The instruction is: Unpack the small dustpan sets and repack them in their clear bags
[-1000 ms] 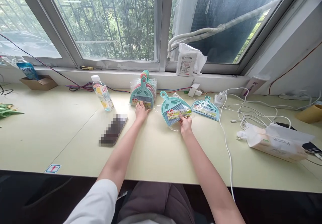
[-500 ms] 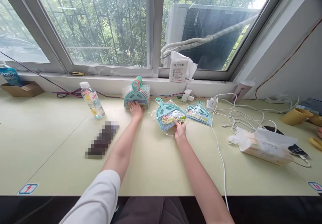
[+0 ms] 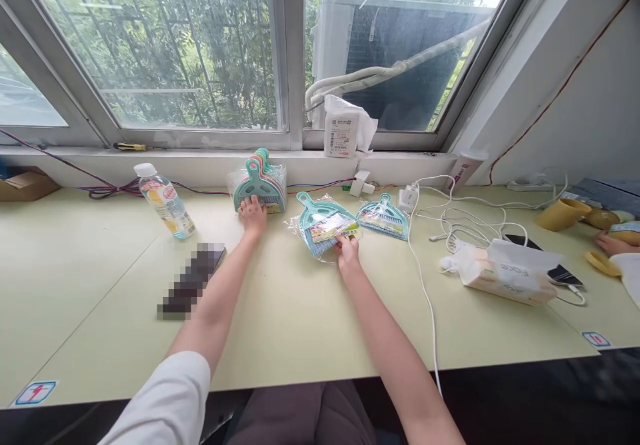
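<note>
My left hand (image 3: 253, 217) rests with its fingers against the lower front of a clear-bagged stack of teal and multicoloured dustpan sets (image 3: 260, 188). I cannot tell whether it grips the stack. My right hand (image 3: 349, 252) pinches the lower edge of a plastic-wrapped teal dustpan and brush set (image 3: 323, 224), near its printed card. Just to the right lies a second wrapped teal dustpan set (image 3: 384, 218), untouched.
A water bottle (image 3: 165, 202) lies near a blurred phone (image 3: 191, 280) on the pale green desk (image 3: 300, 338). White cables (image 3: 475, 222) and a tissue pack (image 3: 505, 272) lie to the right. Another person's hand (image 3: 613, 245) sits near a yellow cup (image 3: 563, 214).
The view has swung, shifting everything left in the picture. Another person's hand has come into view at the right. My hands stay on the same objects.
</note>
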Tool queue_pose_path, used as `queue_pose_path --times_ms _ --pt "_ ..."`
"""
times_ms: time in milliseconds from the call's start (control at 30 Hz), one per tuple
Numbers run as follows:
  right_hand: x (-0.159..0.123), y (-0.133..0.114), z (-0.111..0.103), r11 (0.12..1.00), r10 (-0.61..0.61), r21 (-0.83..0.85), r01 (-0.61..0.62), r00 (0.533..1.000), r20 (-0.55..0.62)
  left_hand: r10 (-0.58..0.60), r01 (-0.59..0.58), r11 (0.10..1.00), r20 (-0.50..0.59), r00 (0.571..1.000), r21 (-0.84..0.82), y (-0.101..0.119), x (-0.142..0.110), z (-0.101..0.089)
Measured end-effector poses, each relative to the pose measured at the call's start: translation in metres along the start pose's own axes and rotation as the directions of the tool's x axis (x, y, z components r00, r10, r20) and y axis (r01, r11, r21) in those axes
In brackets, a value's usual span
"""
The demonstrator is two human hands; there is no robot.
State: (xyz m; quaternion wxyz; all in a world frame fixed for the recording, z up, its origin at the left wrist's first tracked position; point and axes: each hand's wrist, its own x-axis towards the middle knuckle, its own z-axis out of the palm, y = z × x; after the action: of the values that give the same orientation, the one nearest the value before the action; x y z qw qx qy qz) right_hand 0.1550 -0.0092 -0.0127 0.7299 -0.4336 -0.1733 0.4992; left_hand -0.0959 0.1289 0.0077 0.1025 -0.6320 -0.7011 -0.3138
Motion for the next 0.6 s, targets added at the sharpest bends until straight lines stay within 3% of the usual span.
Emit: queue_pose_path --times_ms 167,267,333,367,400,467,500,533,600 --pt "-0.002 -0.002 0.003 1.000 -0.019 -0.023 0.019 1.000 0.011 0.065 -0.067 0.994 -0.036 0.997 -0.086 -0.002 -0.002 -0.023" --pt "-0.002 -0.002 0.002 1.000 -0.009 -0.017 0.009 1.000 0.021 0.045 -0.054 0.963 -0.041 0.998 -0.262 0.006 -0.009 -0.039" --pt "-0.002 -0.003 0.003 1.000 0.004 -0.022 -0.003 0.999 0.041 0.035 0.008 0.869 0.078 0.996 -0.496 0.014 -0.016 -0.051" --pt "-0.003 -0.003 0.003 0.999 0.013 -0.031 -0.011 0.998 0.063 0.064 0.076 0.779 0.199 0.978 -0.623 0.018 -0.021 -0.057" --pt "-0.004 -0.004 0.004 0.999 0.024 -0.043 -0.021 0.995 0.093 0.133 0.169 0.669 0.341 0.931 -0.723 0.022 -0.026 -0.063" --pt "-0.007 -0.007 0.007 0.996 0.055 -0.074 -0.043 0.984 0.167 0.328 0.379 0.473 0.558 0.762 -0.795 0.026 -0.039 -0.073" --pt "-0.010 -0.008 0.008 0.994 0.070 -0.092 -0.052 0.976 0.206 0.405 0.457 0.415 0.609 0.682 -0.787 0.026 -0.046 -0.078" --pt "-0.013 -0.010 0.010 0.992 0.082 -0.110 -0.057 0.967 0.240 0.448 0.507 0.380 0.633 0.631 -0.774 0.025 -0.054 -0.082" --pt "-0.019 -0.013 0.014 0.988 0.101 -0.145 -0.060 0.951 0.291 0.452 0.543 0.343 0.642 0.619 -0.766 0.019 -0.070 -0.088"
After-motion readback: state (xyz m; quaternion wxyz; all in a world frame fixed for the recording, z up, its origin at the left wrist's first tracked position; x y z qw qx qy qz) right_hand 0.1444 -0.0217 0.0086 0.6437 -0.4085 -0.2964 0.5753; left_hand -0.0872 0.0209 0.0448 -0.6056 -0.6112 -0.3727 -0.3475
